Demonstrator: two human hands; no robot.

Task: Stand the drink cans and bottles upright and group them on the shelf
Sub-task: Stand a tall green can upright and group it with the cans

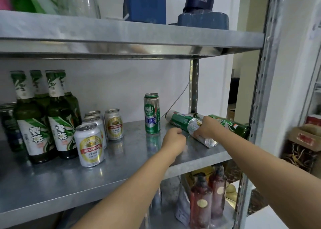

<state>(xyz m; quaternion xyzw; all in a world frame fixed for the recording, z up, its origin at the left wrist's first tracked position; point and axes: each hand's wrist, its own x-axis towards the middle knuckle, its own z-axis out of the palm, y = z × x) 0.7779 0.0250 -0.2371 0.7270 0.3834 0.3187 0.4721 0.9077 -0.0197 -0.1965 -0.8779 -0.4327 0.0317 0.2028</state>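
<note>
Now the right hand [207, 127] grips a silver can [202, 133] lying on the shelf [121, 168], beside a fallen green can [178, 120] and green bottle [231, 124]. The left hand [173, 138] is closed, empty, near an upright green can [152, 113].

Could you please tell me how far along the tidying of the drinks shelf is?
Done: green bottles and small silver cans stand grouped at left; one tall green can is upright. In hand: the right hand grips a lying silver can. Left: another lying green can and a lying green bottle.
</note>
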